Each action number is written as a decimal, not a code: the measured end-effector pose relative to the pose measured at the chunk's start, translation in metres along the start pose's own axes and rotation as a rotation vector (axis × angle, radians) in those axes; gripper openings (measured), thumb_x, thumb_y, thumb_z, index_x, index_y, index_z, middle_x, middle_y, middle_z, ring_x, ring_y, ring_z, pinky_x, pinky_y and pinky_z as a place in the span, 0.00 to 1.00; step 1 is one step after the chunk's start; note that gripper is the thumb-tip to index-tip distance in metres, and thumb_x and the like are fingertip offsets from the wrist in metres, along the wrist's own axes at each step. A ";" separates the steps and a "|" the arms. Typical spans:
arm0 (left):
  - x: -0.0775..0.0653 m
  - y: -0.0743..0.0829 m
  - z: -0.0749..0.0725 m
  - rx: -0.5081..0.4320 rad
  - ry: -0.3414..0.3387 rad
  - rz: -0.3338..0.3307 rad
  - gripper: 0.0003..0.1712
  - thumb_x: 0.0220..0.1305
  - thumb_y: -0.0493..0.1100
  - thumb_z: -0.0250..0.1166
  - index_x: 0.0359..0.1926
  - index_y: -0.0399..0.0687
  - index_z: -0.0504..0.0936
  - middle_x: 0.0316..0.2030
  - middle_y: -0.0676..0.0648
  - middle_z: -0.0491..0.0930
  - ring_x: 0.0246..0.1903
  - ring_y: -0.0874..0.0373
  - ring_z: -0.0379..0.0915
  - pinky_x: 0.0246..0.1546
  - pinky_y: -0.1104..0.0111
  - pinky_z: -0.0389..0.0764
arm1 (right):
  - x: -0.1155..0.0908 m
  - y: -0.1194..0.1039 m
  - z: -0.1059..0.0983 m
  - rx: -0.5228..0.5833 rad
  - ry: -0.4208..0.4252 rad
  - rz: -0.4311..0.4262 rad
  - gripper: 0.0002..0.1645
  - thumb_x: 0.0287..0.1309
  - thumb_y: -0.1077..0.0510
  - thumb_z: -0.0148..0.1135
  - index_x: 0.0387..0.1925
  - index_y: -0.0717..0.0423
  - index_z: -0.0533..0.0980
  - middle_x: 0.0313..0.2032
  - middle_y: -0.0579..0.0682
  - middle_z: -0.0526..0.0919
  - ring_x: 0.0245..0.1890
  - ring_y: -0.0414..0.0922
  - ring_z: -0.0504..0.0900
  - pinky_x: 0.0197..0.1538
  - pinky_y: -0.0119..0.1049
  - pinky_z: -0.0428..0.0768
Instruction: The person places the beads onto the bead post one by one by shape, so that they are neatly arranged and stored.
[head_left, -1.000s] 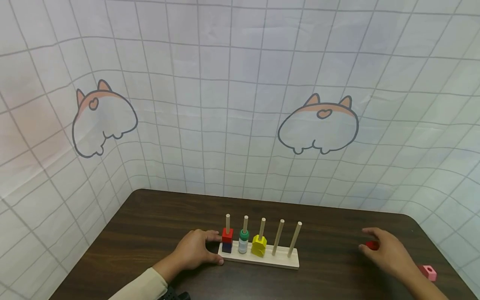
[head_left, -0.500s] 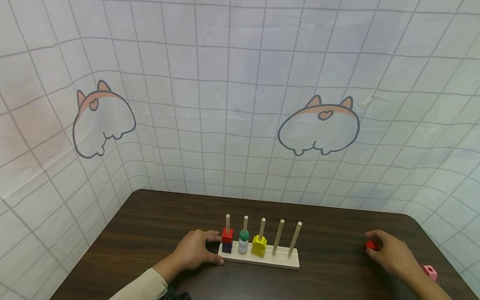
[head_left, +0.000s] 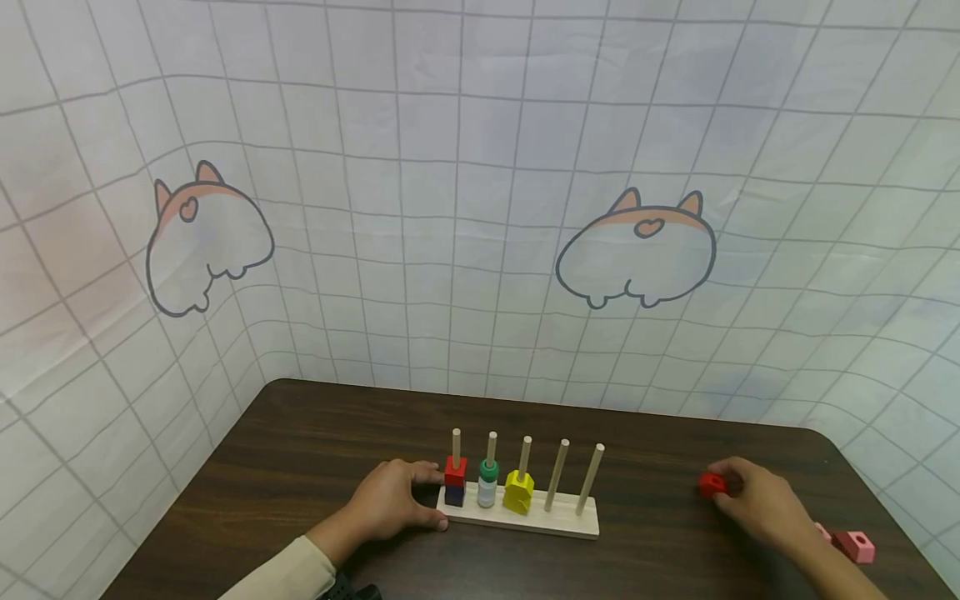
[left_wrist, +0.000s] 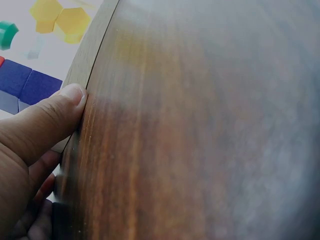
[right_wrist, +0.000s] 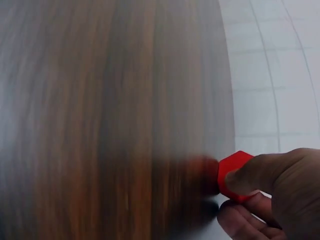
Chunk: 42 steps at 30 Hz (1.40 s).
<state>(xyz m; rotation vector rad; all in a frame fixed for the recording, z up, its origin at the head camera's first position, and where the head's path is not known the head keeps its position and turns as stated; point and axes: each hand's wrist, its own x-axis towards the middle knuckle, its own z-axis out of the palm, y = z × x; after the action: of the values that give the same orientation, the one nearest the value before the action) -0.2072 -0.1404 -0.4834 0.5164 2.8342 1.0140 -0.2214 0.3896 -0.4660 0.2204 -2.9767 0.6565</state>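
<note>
A wooden peg board [head_left: 540, 518] with several upright pegs stands on the table. Dark blue and red blocks [head_left: 455, 472] are stacked on its leftmost peg, a green-and-white stack [head_left: 487, 483] on the second, and yellow blocks [head_left: 518, 492] on the third. The two right pegs are bare. My left hand [head_left: 390, 497] grips the board's left end, its thumb [left_wrist: 55, 112] against the front edge. Over at the right, my right hand [head_left: 761, 500] pinches a red hexagonal bead [right_wrist: 235, 172] between thumb and fingers. Whether the bead touches the table is unclear.
Pink and dark red blocks [head_left: 858, 547] lie near the right table edge, partly behind the right forearm. A white gridded curtain [head_left: 480, 250] hangs around the back and sides of the dark wooden table [head_left: 360, 417].
My right hand has moved left, bringing the red bead with it and uncovering more of the blocks by the forearm. The left hand and the peg board have stayed put.
</note>
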 end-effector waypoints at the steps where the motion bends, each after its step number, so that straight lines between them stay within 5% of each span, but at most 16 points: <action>1: 0.000 0.000 0.000 -0.001 0.000 -0.002 0.33 0.43 0.57 0.85 0.53 0.55 0.90 0.61 0.42 0.81 0.62 0.38 0.74 0.60 0.42 0.73 | 0.001 -0.003 0.002 0.009 -0.012 -0.006 0.22 0.54 0.62 0.74 0.51 0.64 0.80 0.41 0.56 0.86 0.40 0.56 0.86 0.43 0.59 0.82; 13: 0.000 0.001 0.000 -0.007 -0.004 -0.006 0.33 0.43 0.57 0.85 0.52 0.54 0.90 0.60 0.42 0.81 0.62 0.38 0.74 0.60 0.42 0.73 | 0.007 -0.054 0.017 0.113 0.016 -0.148 0.22 0.56 0.62 0.75 0.53 0.58 0.80 0.41 0.48 0.87 0.37 0.41 0.85 0.39 0.39 0.84; 42: -0.001 0.003 -0.001 0.000 0.002 0.012 0.33 0.42 0.57 0.85 0.52 0.55 0.90 0.59 0.41 0.81 0.61 0.37 0.74 0.60 0.42 0.73 | 0.007 -0.146 -0.029 0.225 0.134 -0.371 0.19 0.59 0.61 0.75 0.52 0.52 0.82 0.40 0.39 0.87 0.37 0.36 0.86 0.40 0.38 0.85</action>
<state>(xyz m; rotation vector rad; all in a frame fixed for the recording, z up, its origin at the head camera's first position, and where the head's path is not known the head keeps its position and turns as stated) -0.2058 -0.1391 -0.4814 0.5340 2.8363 1.0170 -0.2035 0.2699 -0.3791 0.6941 -2.6271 0.9100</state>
